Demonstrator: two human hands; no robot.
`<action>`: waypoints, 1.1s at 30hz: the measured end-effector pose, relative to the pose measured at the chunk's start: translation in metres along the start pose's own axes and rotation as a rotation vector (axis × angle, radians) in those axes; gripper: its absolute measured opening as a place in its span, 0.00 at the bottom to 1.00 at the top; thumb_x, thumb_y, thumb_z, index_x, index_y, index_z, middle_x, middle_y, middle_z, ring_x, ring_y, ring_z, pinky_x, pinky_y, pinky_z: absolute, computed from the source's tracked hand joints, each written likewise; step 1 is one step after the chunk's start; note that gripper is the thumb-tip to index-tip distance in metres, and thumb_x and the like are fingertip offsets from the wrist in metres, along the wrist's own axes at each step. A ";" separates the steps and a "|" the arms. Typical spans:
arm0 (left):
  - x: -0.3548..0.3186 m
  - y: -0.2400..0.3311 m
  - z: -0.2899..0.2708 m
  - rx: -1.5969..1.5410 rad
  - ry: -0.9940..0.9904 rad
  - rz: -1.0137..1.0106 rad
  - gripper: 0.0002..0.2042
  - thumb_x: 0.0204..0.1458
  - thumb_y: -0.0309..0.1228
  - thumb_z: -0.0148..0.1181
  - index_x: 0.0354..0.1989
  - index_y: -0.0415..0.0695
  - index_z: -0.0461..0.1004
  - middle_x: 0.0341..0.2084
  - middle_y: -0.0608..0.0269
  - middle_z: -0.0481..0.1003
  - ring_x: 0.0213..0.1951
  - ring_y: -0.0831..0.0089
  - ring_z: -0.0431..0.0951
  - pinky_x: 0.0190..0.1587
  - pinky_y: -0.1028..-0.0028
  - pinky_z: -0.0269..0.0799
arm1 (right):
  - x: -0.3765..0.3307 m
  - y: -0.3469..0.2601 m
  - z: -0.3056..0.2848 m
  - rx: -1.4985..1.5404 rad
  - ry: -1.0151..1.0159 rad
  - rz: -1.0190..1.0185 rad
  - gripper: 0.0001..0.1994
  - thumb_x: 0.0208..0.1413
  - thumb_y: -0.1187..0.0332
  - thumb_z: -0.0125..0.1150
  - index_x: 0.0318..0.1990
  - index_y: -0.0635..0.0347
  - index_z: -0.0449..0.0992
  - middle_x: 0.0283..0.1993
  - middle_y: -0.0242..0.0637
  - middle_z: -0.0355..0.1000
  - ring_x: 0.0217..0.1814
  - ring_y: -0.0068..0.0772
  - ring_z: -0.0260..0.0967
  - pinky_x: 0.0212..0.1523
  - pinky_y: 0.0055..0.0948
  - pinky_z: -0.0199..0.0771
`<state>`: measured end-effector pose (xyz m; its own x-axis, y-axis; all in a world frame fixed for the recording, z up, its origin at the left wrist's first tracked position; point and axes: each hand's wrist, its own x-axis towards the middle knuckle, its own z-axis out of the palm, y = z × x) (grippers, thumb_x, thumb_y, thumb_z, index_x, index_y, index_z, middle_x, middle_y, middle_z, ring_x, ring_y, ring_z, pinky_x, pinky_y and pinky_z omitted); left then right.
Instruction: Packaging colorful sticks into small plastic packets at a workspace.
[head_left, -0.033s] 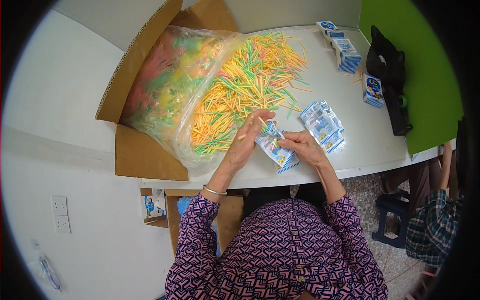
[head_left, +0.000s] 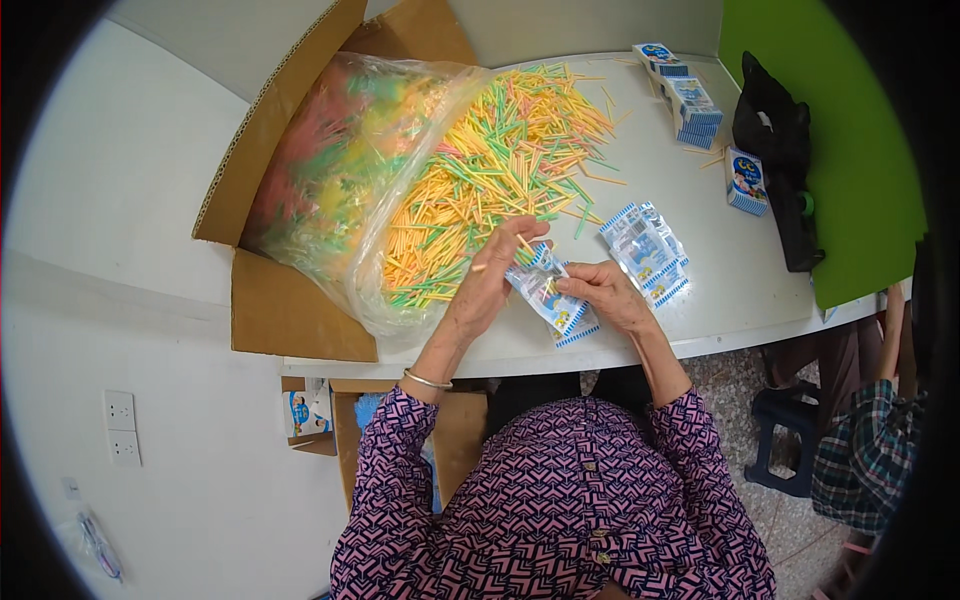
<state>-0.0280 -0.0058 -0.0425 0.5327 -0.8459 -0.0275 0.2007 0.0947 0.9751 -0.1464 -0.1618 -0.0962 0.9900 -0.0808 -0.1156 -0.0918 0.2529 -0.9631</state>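
Observation:
My left hand (head_left: 492,282) pinches a few thin coloured sticks at the open top of a small blue-and-white plastic packet (head_left: 550,300). My right hand (head_left: 612,295) grips that packet by its right side, just above the white table (head_left: 700,300). A big loose pile of yellow, orange, green and pink sticks (head_left: 500,165) spreads out right behind my left hand. It spills from a clear plastic bag (head_left: 340,170). Flat empty packets (head_left: 645,245) lie fanned out beside my right hand.
The bag lies in an open cardboard box (head_left: 290,315) at the table's left end. Stacks of blue-and-white packs (head_left: 690,105) and a single pack (head_left: 745,182) stand at the far right, next to a black bag (head_left: 785,175). Another person's checked sleeve (head_left: 860,455) and a dark stool (head_left: 785,440) are at the right.

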 end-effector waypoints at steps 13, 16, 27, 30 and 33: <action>0.013 0.015 -0.018 0.218 -0.181 -0.295 0.27 0.62 0.46 0.42 0.65 0.44 0.50 0.57 0.55 0.63 0.59 0.69 0.62 0.59 0.68 0.60 | 0.003 0.003 0.000 -0.021 -0.015 -0.078 0.14 0.57 0.66 0.59 0.46 0.67 0.77 0.36 0.33 0.76 0.36 0.16 0.68 0.39 0.17 0.68; 0.010 0.022 -0.010 0.413 -0.060 -0.098 0.28 0.62 0.43 0.46 0.65 0.44 0.48 0.56 0.56 0.65 0.56 0.70 0.65 0.57 0.70 0.61 | 0.003 0.002 -0.001 0.006 0.020 -0.109 0.15 0.57 0.66 0.58 0.47 0.67 0.76 0.37 0.33 0.76 0.38 0.16 0.69 0.40 0.17 0.69; 0.002 0.025 0.009 1.123 -0.063 0.210 0.19 0.54 0.32 0.57 0.52 0.36 0.65 0.43 0.46 0.72 0.43 0.62 0.76 0.39 0.68 0.72 | -0.003 0.005 0.005 0.189 0.091 -0.132 0.13 0.58 0.67 0.56 0.45 0.68 0.76 0.39 0.32 0.75 0.41 0.15 0.68 0.44 0.17 0.67; 0.002 0.026 0.009 0.924 -0.098 0.034 0.18 0.53 0.31 0.58 0.50 0.36 0.68 0.40 0.52 0.74 0.42 0.67 0.75 0.42 0.71 0.71 | -0.010 -0.002 0.003 0.149 0.017 -0.053 0.14 0.57 0.67 0.57 0.46 0.68 0.76 0.40 0.32 0.76 0.41 0.15 0.69 0.44 0.17 0.68; 0.004 0.015 0.006 0.694 -0.114 0.000 0.17 0.52 0.29 0.59 0.49 0.37 0.69 0.39 0.59 0.74 0.41 0.75 0.74 0.45 0.74 0.70 | -0.012 0.000 -0.003 0.059 -0.046 -0.019 0.14 0.57 0.67 0.58 0.46 0.67 0.76 0.39 0.31 0.76 0.38 0.14 0.69 0.40 0.17 0.69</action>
<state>-0.0276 -0.0111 -0.0266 0.4359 -0.8990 -0.0416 -0.3902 -0.2305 0.8914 -0.1581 -0.1635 -0.0952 0.9955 -0.0422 -0.0847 -0.0677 0.3082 -0.9489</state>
